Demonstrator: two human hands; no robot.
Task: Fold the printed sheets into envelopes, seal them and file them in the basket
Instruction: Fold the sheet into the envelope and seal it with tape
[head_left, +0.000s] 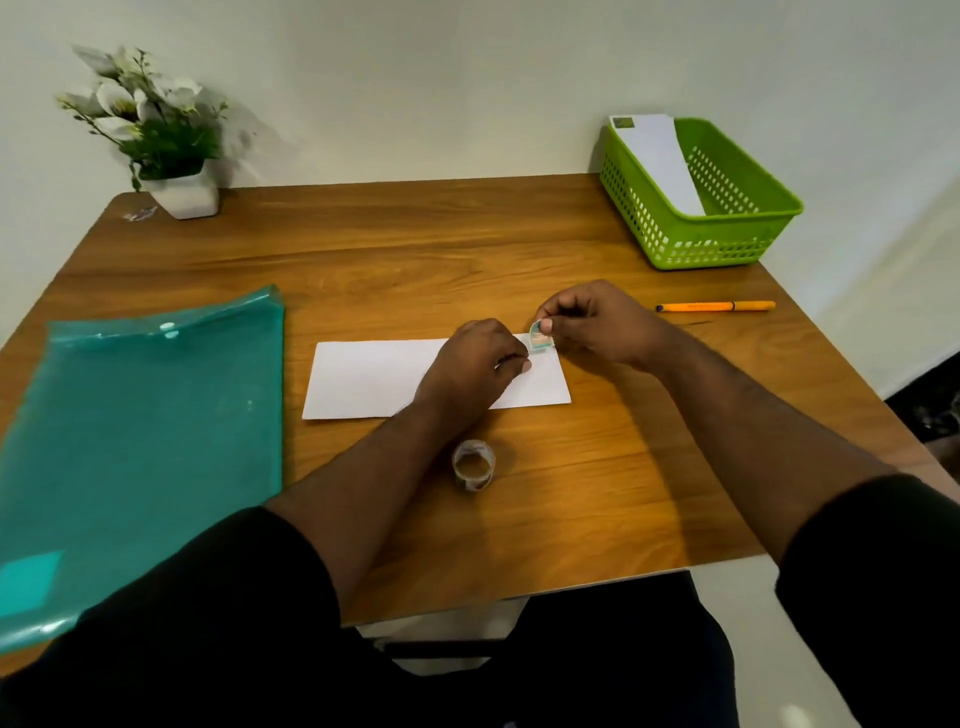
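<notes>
A pale wall backs your wooden worktop (519, 234). You're at the sealing step: the folded envelope (374, 376) lies at centre, the basket (727, 244) at two o'clock. Your right hand (597, 322) pinches a sticker (539, 339) over its upper right corner; your left hand (472, 364), fingers curled, pins the paper. Next, press the sticker flat.

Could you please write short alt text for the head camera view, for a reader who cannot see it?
Seen from above, a person's right hand pinches a small sticker over a white envelope that the left hand holds down on a wooden table. A sticker roll stands nearer the person, an orange pen lies to the right, and a green basket holds another envelope.
</notes>
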